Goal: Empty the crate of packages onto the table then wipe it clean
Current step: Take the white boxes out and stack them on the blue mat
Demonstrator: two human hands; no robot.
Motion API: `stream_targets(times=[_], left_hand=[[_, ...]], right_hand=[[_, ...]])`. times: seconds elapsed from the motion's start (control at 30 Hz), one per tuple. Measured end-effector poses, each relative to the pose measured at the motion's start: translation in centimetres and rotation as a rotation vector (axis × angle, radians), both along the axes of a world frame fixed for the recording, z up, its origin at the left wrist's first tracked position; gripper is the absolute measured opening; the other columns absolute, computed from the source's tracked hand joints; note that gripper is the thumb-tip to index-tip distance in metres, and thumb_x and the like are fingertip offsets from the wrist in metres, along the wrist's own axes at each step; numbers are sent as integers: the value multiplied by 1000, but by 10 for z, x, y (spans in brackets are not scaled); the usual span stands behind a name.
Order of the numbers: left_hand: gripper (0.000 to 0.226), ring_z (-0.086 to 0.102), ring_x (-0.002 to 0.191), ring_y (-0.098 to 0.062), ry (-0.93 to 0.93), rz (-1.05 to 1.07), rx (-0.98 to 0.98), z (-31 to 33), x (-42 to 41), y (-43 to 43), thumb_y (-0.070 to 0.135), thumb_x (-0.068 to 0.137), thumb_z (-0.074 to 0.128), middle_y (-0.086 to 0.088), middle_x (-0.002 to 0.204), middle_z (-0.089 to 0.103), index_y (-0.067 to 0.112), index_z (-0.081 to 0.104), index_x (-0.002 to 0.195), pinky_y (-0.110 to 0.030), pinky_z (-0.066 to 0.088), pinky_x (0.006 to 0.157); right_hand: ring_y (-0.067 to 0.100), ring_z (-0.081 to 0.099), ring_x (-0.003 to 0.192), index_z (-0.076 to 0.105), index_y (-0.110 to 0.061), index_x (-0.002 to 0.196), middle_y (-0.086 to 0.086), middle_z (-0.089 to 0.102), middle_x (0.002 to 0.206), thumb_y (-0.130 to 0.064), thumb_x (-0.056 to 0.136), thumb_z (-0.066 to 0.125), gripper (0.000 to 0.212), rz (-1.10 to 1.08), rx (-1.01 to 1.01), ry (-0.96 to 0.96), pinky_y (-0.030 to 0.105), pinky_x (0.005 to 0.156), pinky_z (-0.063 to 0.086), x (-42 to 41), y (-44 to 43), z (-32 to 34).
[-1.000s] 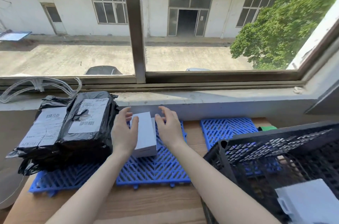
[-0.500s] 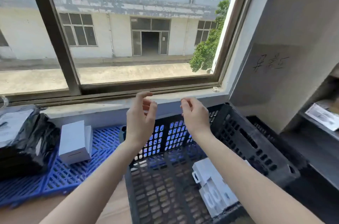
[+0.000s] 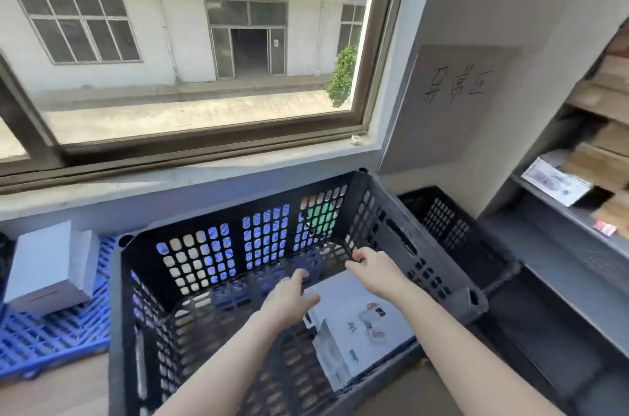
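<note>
A black perforated crate [image 3: 401, 238] stands on the table under the window. Inside it, at the right of its floor, lie white boxes [image 3: 357, 323] with printed labels. Both my hands are down inside the crate. My left hand [image 3: 289, 296] hovers at the left edge of the white boxes with its fingers loosely bent, holding nothing. Beyond the boxes, near the crate's far right corner, my right hand [image 3: 371, 271] has its fingers curled downward and holds nothing. A white box [image 3: 44, 265] sits on the blue mat at the left.
A blue grid mat [image 3: 51, 337] covers the wooden table [image 3: 51, 395] left of the crate. A second black crate [image 3: 452, 228] stands behind on the right. Grey shelves [image 3: 578, 211] with boxes and papers line the right wall. The window sill [image 3: 190, 170] runs behind.
My view has swung right and down, from the mat to the crate. Both hands left the white box on the mat, rose over the crate, then dropped inside it toward the white boxes.
</note>
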State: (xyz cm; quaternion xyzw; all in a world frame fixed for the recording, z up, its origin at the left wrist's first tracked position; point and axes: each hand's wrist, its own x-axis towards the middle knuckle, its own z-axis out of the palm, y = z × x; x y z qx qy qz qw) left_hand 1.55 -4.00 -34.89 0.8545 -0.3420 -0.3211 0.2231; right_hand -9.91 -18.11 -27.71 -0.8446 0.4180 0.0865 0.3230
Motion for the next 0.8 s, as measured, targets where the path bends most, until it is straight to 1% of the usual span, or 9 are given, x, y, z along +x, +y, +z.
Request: stream_targets(times=[0.1,0.13,0.23,0.37,0.43,0.5,0.57,0.73,0.8], left_hand=[[58,58,103,-27,30,33,62,-28,2,-19,41,94,54,-11,131,46,23,32,144,-34,46,81],[57,57,106,-29,30,37,76,-37,3,-25,41,95,54,-12,135,42,24,32,145,-35,47,83],[58,45,122,-32,11,57,99,-59,6,-43,42,94,56,-10,139,33,26,32,145,-39,46,92],[74,30,131,-28,-34,-22,115,-74,9,-61,47,86,66,-3,138,32,32,27,147,-40,44,95],[80,29,131,-24,-51,-80,132,-78,10,-65,45,79,70,1,136,35,34,29,146,-39,46,92],[79,30,129,-20,-61,-105,141,-82,14,-64,43,75,72,3,131,39,34,33,143,-38,47,89],[74,35,123,-19,-60,-105,141,-86,21,-61,42,74,72,5,125,42,35,38,139,-37,47,87],[69,38,119,-19,-32,-57,118,-89,44,-45,42,75,74,7,118,40,37,42,135,-39,47,86],[73,38,119,-20,-19,19,80,-89,51,-34,42,74,76,5,120,38,35,40,138,-40,47,88]], right_hand=[[22,52,92,40,-21,141,11,33,144,-42,97,43,49,33,31,55,30,79,41,6,-17,-16],[22,54,91,39,-21,142,11,32,146,-40,97,43,49,42,38,77,30,79,42,8,-23,-22],[27,55,107,36,-22,143,10,30,147,-38,97,43,49,89,34,167,32,86,44,17,-40,-43],[25,54,96,35,-21,144,11,32,146,-36,96,47,52,135,55,220,30,82,40,31,-59,-68],[27,56,103,35,-21,144,10,32,145,-34,93,49,54,134,76,229,30,83,43,37,-65,-79],[28,51,118,35,-21,144,10,33,146,-32,91,52,57,139,89,242,32,94,44,42,-70,-87],[29,45,127,33,-21,145,11,32,147,-33,90,54,60,147,92,265,35,102,41,47,-73,-95],[32,41,131,26,-20,149,10,25,152,-28,91,47,62,101,68,352,38,102,40,55,-73,-108],[31,42,131,18,-19,152,12,33,150,-27,91,46,67,92,89,382,38,102,42,57,-70,-113]])
